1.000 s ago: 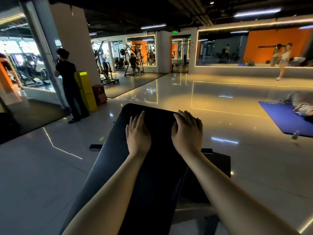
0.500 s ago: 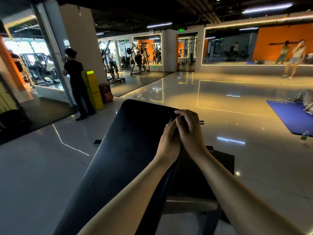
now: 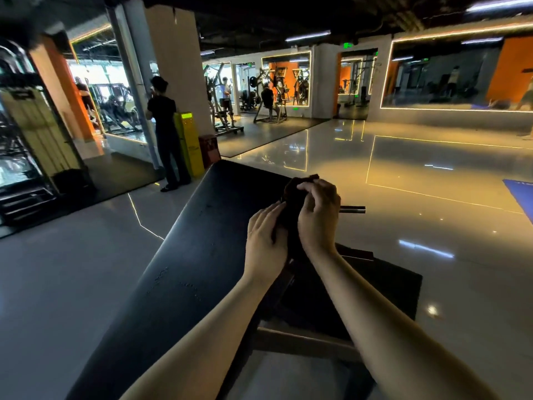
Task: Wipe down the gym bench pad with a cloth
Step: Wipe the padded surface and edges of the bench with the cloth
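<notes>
A long black bench pad runs from the bottom left up to the middle of the view. At its far right edge a dark cloth is bunched between my two hands. My right hand curls over the cloth's top, fingers bent around it. My left hand holds the cloth's lower left side, with the thumb against the fabric. Most of the cloth is hidden between the hands.
The bench's dark base and a metal bar lie to the right on the glossy floor. A person in black stands by a yellow stand at the left. A blue mat lies far right. Exercise machines line the back.
Both hands lay flat on the pad a second ago. They came together at the pad's right edge and now hold the bunched dark cloth, lifted a little. The camera view turned to the right.
</notes>
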Motion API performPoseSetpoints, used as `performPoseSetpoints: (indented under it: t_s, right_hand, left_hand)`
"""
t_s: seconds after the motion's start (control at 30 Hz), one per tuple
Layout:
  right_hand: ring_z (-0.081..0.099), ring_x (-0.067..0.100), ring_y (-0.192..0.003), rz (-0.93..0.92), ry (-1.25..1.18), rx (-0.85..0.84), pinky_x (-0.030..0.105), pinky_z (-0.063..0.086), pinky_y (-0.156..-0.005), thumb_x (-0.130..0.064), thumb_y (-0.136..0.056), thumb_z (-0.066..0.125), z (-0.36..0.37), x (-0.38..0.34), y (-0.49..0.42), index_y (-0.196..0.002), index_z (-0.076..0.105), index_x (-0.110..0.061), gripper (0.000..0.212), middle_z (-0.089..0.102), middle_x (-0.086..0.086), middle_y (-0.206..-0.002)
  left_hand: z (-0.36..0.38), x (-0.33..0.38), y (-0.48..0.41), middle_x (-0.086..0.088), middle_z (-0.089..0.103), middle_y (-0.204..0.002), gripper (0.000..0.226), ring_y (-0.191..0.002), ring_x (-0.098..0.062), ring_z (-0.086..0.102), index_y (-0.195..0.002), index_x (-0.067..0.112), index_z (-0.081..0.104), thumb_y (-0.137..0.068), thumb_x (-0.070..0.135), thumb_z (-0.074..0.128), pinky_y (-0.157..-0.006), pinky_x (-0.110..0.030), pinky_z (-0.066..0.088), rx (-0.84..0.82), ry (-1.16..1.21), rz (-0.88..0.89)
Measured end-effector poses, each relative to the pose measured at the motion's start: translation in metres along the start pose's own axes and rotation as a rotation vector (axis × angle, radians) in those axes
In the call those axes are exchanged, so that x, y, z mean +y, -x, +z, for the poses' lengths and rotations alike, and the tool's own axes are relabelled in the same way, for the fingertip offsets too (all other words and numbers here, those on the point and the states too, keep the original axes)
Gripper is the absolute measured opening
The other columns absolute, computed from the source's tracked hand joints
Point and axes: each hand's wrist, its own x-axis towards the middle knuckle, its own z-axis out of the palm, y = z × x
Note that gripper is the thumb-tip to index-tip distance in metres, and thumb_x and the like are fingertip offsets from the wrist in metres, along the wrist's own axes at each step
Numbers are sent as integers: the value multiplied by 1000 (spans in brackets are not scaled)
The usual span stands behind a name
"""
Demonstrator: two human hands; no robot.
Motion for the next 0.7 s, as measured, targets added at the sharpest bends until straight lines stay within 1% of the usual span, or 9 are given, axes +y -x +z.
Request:
performPoseSetpoints:
  t_s: [0.07,0.13,0.2,0.33,0.43,0.5,0.57,0.63,0.7]
  right_hand:
    - [28,17,-137,-8,9,-115,19,31,-101,-27,-99,51,-2,0,26,-127,59,-24,30,37,1,-146]
    - [21,16,-138,5,23,-167,16,27,-97,-34,-96,53,-6,-2,44,-133,53,-27,37,29,-2,-149]
    - [25,16,-135,3,34,-185,16,25,-97,-34,-95,56,-12,-3,58,-128,56,-26,35,31,-3,-143]
    - [34,15,-127,-74,-5,-288,3,20,-94,-26,-95,57,-24,-1,71,-120,61,-22,26,37,-4,-132]
    - [39,18,-123,-130,-30,-247,12,30,-99,-19,-94,59,-30,3,40,-116,64,-17,23,42,-1,-129]
    - [39,24,-126,-90,-11,-216,27,38,-104,-17,-94,60,-24,3,11,-122,62,-15,28,43,6,-133]
    - [37,27,-129,-29,0,-213,36,39,-107,-17,-93,59,-18,-3,0,-126,60,-15,33,42,8,-137]
    - [35,26,-131,-40,30,-216,39,40,-106,-17,-94,56,-18,-8,10,-125,61,-16,31,42,5,-138]
    - [36,24,-130,-138,59,-240,35,40,-106,-16,-94,55,-23,-7,30,-120,63,-14,27,45,5,-135]
  left_hand:
    - [0,3,4,11,55,-145,43,-137,-5,39,-140,24,58,-99,19,45,-111,-6,22,23,-22,-4]
    - [1,3,11,12,56,-143,39,-134,-5,40,-137,24,61,-101,16,47,-109,-5,24,67,-34,-32]
    - [-2,4,20,14,58,-140,40,-132,-5,43,-132,27,63,-99,16,44,-110,-11,30,99,-11,-65]
    - [-9,5,36,23,60,-127,41,-128,-7,45,-121,39,62,-94,16,42,-110,-30,40,127,90,-156]
    - [-11,5,43,20,57,-132,45,-134,-8,41,-132,31,60,-93,19,41,-115,-41,37,139,56,-220]
    - [-12,5,45,20,52,-138,50,-139,-7,37,-142,30,55,-95,19,41,-120,-41,31,126,20,-241]
    - [-12,7,45,19,50,-137,50,-140,-8,36,-145,29,53,-98,14,43,-121,-41,29,115,41,-269]
    - [-13,6,43,17,54,-137,50,-139,-10,40,-142,28,56,-95,19,42,-120,-44,32,132,84,-290]
    - [-12,6,40,12,57,-140,53,-137,-12,43,-141,29,57,-91,28,38,-118,-45,35,142,75,-296]
